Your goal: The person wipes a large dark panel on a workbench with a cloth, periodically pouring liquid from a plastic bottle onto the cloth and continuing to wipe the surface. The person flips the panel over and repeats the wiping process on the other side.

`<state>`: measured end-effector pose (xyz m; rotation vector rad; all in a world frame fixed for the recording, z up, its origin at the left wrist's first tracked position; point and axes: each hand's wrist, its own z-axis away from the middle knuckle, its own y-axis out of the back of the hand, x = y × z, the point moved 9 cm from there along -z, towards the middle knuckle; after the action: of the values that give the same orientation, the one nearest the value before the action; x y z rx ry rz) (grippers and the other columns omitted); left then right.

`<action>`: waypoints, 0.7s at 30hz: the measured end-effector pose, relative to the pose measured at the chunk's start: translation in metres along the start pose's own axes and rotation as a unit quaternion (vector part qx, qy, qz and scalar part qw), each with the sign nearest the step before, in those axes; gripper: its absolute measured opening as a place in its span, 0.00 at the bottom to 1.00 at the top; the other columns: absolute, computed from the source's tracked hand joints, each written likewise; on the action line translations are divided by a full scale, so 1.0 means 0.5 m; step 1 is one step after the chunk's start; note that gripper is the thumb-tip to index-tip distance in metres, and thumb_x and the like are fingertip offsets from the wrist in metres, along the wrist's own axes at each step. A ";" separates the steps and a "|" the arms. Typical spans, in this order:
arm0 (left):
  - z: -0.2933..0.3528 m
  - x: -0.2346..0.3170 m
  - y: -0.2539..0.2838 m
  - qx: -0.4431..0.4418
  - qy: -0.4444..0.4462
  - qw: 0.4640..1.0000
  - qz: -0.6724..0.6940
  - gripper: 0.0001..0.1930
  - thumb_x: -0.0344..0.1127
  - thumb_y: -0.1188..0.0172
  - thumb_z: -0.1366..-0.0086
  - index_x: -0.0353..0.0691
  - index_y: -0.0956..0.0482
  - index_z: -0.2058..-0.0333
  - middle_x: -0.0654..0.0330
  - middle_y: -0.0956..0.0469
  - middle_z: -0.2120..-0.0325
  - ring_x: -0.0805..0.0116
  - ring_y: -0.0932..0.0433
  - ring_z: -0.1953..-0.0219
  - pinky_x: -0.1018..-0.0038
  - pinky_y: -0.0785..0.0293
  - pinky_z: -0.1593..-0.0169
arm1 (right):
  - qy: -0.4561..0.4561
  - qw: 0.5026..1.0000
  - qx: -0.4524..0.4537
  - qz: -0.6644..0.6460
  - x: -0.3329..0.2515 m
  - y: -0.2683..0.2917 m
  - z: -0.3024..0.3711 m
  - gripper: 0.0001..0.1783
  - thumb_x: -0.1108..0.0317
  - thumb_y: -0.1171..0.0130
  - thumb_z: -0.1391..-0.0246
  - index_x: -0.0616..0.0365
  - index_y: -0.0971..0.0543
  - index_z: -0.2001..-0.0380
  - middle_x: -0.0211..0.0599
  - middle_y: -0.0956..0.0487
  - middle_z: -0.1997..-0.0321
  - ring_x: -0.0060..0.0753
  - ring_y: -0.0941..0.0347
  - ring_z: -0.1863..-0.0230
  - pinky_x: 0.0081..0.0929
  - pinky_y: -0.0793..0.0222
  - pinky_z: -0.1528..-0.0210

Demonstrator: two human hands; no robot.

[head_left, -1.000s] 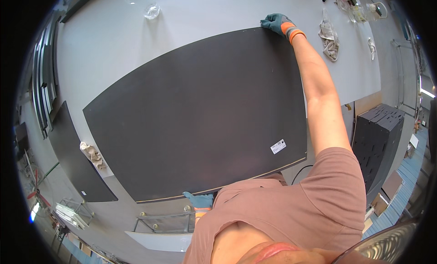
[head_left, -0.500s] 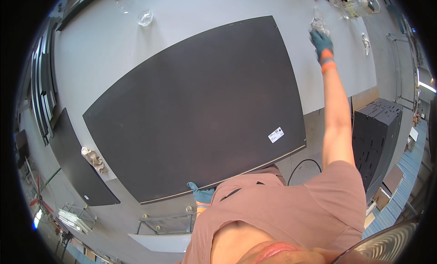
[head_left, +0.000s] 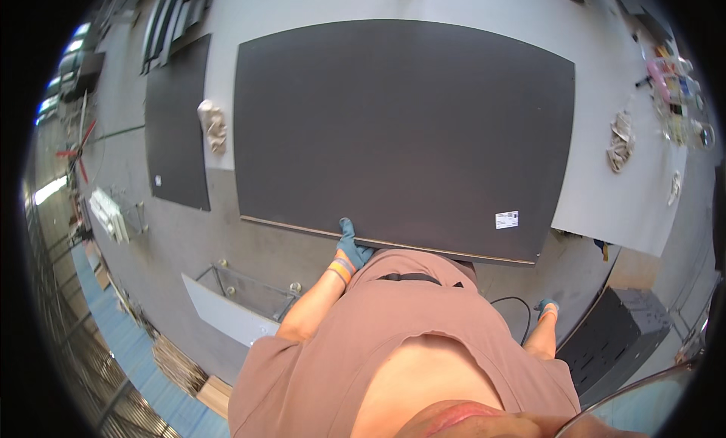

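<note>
A large dark grey panel (head_left: 401, 128) lies on the light grey table, with a white label (head_left: 507, 219) near its near right corner. My left hand (head_left: 351, 243), in a teal glove with an orange cuff, is closed on the panel's near edge. Its thumb rests on the top face and its fingers go underneath, out of sight. Low at my right side, off the table, hangs my gloved right hand (head_left: 546, 308). It is small in view and its fingers are not clear. A crumpled cloth (head_left: 620, 142) lies right of the panel.
A narrower dark panel (head_left: 178, 128) and a beige bunched cloth (head_left: 214, 126) are to the left. Clear bottles (head_left: 684, 128) stand at the far right. A black stack (head_left: 616, 336) is on the floor at right, near a black cable (head_left: 522, 305). A wheeled rack (head_left: 246, 290) stands at left.
My right hand has drawn back from the crumpled cloth to my side, leaving it on the table. The view has turned right. My left hand stays on the panel's near edge.
</note>
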<state>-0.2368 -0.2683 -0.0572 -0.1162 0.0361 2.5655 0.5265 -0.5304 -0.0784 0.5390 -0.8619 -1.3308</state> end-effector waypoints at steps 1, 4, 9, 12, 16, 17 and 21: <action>0.019 0.001 -0.011 0.001 0.007 1.000 -0.018 0.53 0.78 0.33 0.39 0.42 0.28 0.29 0.51 0.25 0.31 0.46 0.28 0.29 0.47 0.29 0.25 | 0.006 1.000 -0.002 0.020 -0.023 -0.008 -0.009 0.31 0.44 0.39 0.34 0.59 0.14 0.43 0.44 0.14 0.39 0.48 0.19 0.41 0.46 0.26 0.36; 0.036 0.020 -0.006 -0.030 -0.013 0.991 -0.129 0.52 0.76 0.32 0.38 0.39 0.28 0.31 0.46 0.23 0.35 0.45 0.23 0.34 0.47 0.23 0.29 | 0.033 0.996 -0.011 0.084 -0.107 -0.006 -0.050 0.32 0.41 0.41 0.35 0.56 0.14 0.43 0.46 0.14 0.38 0.52 0.19 0.40 0.48 0.26 0.36; 0.019 0.059 0.091 0.018 -0.035 0.948 -0.317 0.47 0.69 0.31 0.32 0.33 0.29 0.33 0.44 0.17 0.46 0.52 0.14 0.50 0.55 0.12 0.46 | 0.096 0.983 0.101 0.117 -0.299 0.074 -0.056 0.34 0.38 0.38 0.38 0.57 0.13 0.45 0.50 0.13 0.41 0.59 0.17 0.42 0.53 0.24 0.38; 0.059 0.152 0.096 0.009 -0.120 0.916 -0.384 0.26 0.59 0.33 0.27 0.36 0.20 0.55 0.54 0.15 0.70 0.66 0.19 0.76 0.67 0.18 0.68 | 0.212 0.963 0.157 0.057 -0.455 0.168 0.046 0.33 0.46 0.33 0.39 0.61 0.15 0.41 0.53 0.14 0.40 0.60 0.18 0.41 0.50 0.25 0.35; 0.137 0.445 0.093 0.025 -0.455 0.818 -0.352 0.19 0.47 0.34 0.25 0.39 0.21 0.71 0.61 0.19 0.79 0.73 0.23 0.79 0.69 0.23 0.72 | 0.506 0.796 0.315 -0.109 -0.635 0.174 0.330 0.29 0.56 0.30 0.37 0.65 0.18 0.40 0.54 0.18 0.37 0.56 0.21 0.39 0.44 0.27 0.33; 0.187 0.535 0.091 0.046 -0.568 0.751 -0.334 0.15 0.43 0.32 0.26 0.37 0.17 0.67 0.63 0.18 0.77 0.72 0.21 0.75 0.67 0.22 0.69 | 0.541 0.776 0.302 -0.116 -0.663 0.153 0.386 0.28 0.59 0.30 0.36 0.66 0.19 0.40 0.53 0.18 0.37 0.54 0.20 0.39 0.42 0.26 0.33; 0.355 0.807 0.040 0.266 -0.795 0.363 -0.407 0.24 0.43 0.27 0.34 0.37 0.20 0.44 0.45 0.21 0.42 0.42 0.22 0.41 0.53 0.24 0.36 | 0.630 0.744 0.191 -0.115 -0.789 0.003 0.755 0.22 0.64 0.32 0.34 0.63 0.18 0.41 0.54 0.19 0.36 0.55 0.21 0.36 0.43 0.27 0.31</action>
<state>-0.5986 -0.0580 0.0831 1.9602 0.0419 0.6341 0.2235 -0.0966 0.0561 1.6549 0.1200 -0.6701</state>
